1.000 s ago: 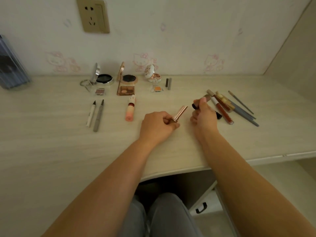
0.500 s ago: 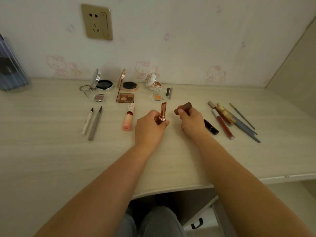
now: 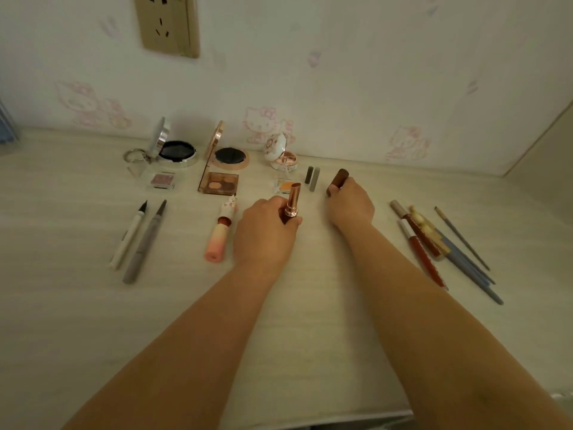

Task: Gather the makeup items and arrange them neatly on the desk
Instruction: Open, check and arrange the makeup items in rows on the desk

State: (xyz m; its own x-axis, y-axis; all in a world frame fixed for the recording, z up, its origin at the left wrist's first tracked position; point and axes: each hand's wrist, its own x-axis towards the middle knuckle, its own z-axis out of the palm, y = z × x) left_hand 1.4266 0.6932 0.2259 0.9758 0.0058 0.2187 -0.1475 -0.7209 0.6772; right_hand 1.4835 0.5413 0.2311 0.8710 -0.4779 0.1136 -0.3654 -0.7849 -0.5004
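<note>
Left fingers (image 3: 286,220) clamped around an upright rose-gold lipstick (image 3: 293,200), right fingers (image 3: 336,189) around a brown tube (image 3: 339,179) (both above the desk (image 3: 62,305)).

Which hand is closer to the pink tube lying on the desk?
Left. The left hand sits right beside the pink tube; the right hand is farther right.
</note>
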